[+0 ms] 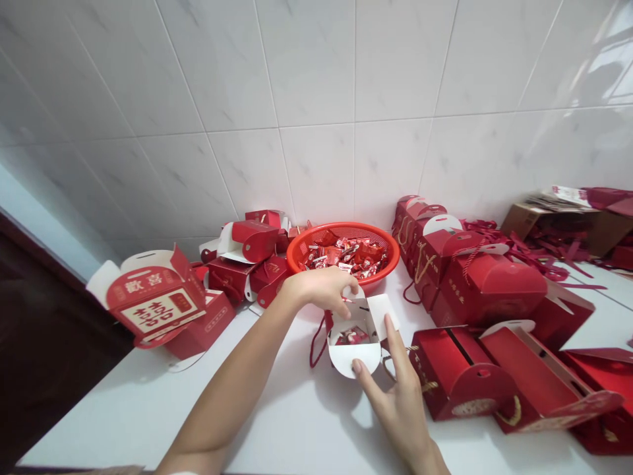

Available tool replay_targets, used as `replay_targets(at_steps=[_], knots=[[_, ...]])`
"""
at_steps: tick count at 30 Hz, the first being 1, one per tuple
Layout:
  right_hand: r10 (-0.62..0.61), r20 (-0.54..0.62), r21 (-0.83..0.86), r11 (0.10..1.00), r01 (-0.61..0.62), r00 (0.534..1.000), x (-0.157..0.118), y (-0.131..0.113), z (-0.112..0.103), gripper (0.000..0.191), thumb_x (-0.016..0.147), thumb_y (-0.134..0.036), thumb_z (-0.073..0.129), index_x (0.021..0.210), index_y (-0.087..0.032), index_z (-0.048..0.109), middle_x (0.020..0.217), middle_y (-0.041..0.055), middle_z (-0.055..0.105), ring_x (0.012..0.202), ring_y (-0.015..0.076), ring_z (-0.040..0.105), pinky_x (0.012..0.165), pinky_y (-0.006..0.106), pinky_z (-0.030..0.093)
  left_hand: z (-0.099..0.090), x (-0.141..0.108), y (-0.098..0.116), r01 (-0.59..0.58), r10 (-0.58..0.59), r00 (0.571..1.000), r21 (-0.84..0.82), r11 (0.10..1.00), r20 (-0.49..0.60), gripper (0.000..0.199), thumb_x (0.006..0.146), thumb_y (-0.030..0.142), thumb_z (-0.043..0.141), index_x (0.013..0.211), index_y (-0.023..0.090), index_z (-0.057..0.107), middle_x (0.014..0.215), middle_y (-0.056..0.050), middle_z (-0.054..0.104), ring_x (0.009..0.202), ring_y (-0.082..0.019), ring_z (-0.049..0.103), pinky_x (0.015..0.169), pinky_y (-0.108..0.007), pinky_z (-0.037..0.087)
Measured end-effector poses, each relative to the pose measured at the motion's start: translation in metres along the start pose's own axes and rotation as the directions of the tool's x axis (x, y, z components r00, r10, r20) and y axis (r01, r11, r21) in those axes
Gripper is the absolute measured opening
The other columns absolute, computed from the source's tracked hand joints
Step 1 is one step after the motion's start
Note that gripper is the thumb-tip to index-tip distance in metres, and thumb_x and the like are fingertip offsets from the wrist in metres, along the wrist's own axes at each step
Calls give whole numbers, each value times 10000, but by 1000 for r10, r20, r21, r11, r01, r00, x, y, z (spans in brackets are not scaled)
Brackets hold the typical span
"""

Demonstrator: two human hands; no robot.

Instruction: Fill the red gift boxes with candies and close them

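Observation:
A small gift box (370,326), white inside with its flaps up, stands on the white table in front of me. Red-wrapped sweets (352,335) lie at its bottom. My right hand (398,396) grips the box, thumb on the front round flap and index finger on the right-hand flap. Over the box's far left edge, my left hand (329,288) is bent down with its fingers closed together. A small reddish bit shows at its fingertips, too small to name. Just behind stands a red plastic basket (295,254) full of wrapped sweets (346,254).
Red gift boxes (163,297) are piled on the left. More boxes (487,284) line the right side, several open-topped ones (455,369) near my right hand. Dark red ribbons (539,254) and a cardboard box (524,218) lie at the far right. A tiled wall (316,79) rises behind.

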State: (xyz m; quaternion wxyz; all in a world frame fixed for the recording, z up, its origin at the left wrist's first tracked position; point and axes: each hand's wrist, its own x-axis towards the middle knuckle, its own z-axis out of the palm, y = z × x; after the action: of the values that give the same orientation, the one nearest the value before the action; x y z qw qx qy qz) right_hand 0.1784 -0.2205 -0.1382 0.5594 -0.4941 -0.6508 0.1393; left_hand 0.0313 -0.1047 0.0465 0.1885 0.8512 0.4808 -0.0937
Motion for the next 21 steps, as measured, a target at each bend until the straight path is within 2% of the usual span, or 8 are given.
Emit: replay_targets(at_steps=[2,5,8,12,14,16,19,21], knots=[[12,5,6,1000,-12,1000,0,0,0,741,984,-386,601,1616,-210,257,1604,137,407,1438,315,471,1124,466,481,-1,-2,2,50,-50,999,-4,999,5,560,760,397,758,1274,192,668,1157,-91,728,899,-233,690,665,-249,445],[17,13,15,1000,-17,1000,-1,1,1,743,982,-386,602,1617,-211,257,1604,139,407,1437,322,471,1119,473,486,-5,-6,6,117,-113,992,-82,990,52,642,780,583,707,1276,181,647,1096,-99,746,712,-198,693,604,-254,444],[9,13,20,1000,-9,1000,-1,1,1,741,981,-384,604,1615,-215,261,1605,135,405,1447,323,455,1122,484,483,-8,-8,11,120,-114,992,-153,981,45,621,782,692,654,1124,176,714,988,-91,757,638,-189,676,570,-259,435],[5,9,28,1000,-5,1000,-1,1,2,745,981,-373,604,1619,-215,252,1605,134,406,1445,316,460,1115,468,497,-9,-6,17,100,-106,994,-174,980,-26,605,836,747,540,800,175,731,772,-89,726,709,-235,671,585,-276,425],[8,11,24,1000,-8,1000,-1,1,2,745,981,-372,605,1619,-222,250,1611,130,397,1447,316,457,1114,467,498,-10,-5,18,115,-120,992,-164,980,-24,630,861,754,486,718,182,708,731,-96,701,774,-268,676,625,-292,436],[10,13,22,1000,-10,1000,-1,1,1,745,982,-372,606,1619,-226,249,1616,127,388,1449,317,454,1119,469,492,-10,-4,18,133,-137,991,-176,975,-13,636,879,747,451,724,190,716,772,-105,706,879,-299,679,693,-305,453],[9,17,26,1000,-10,1000,-1,1,1,740,983,-371,603,1618,-226,251,1618,129,385,1448,314,457,1123,468,487,-9,-2,15,147,-155,988,-224,963,-22,630,875,750,445,854,203,756,904,-109,736,1062,-327,651,816,-316,458],[12,18,34,999,-13,1000,-1,1,1,735,984,-370,602,1616,-220,256,1616,134,388,1449,313,456,1127,469,482,-8,-1,13,157,-169,985,-256,954,-25,643,862,757,457,967,200,758,852,-104,740,1089,-330,646,846,-321,458]])
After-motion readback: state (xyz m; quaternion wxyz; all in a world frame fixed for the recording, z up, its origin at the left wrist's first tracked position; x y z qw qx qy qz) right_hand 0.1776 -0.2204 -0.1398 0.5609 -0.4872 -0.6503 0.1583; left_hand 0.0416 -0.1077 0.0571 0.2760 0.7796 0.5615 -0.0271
